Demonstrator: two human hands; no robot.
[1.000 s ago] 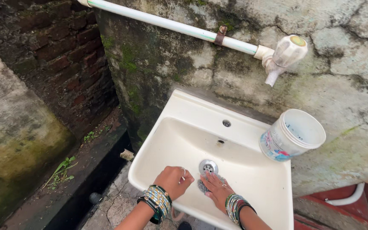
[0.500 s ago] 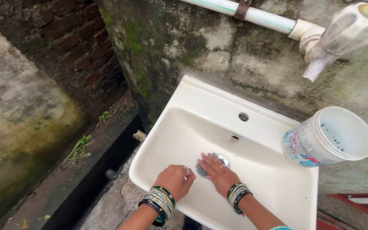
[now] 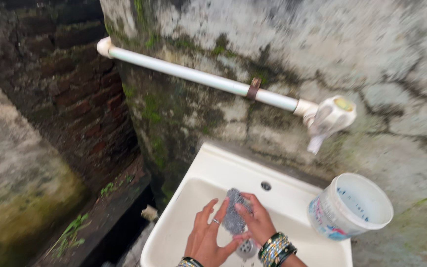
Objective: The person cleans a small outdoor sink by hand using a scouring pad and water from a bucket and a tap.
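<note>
1. The right hand (image 3: 257, 221) held a grey metal scouring pad (image 3: 233, 213) above the white wash basin (image 3: 208, 173), its fingers curled around the pad's right side and thumb pressed on its front.
2. The left hand (image 3: 207, 241) was spread wide, palm facing the pad, fingers apart and holding nothing; its fingertips lay just beside the pad's left edge, and whether they touched it could not be told.
3. A ring showed on 1 finger of the left hand, and stacked bangles (image 3: 276, 248) circled the right wrist.
4. The pad hung over the bowl, just above the metal drain (image 3: 246, 247), between the 2 hands.
5. A white plastic tub (image 3: 350, 206) with a coloured label stood tilted on the basin's right rim, its open mouth facing up and toward the camera.
6. A white pipe (image 3: 198, 77) ran along the mossy, cracked wall (image 3: 282, 44) to a white plastic tap (image 3: 328, 118) above the basin's back edge.
7. A dark brick wall (image 3: 60, 84) stood to the left, with small weeds on the ground below.
</note>
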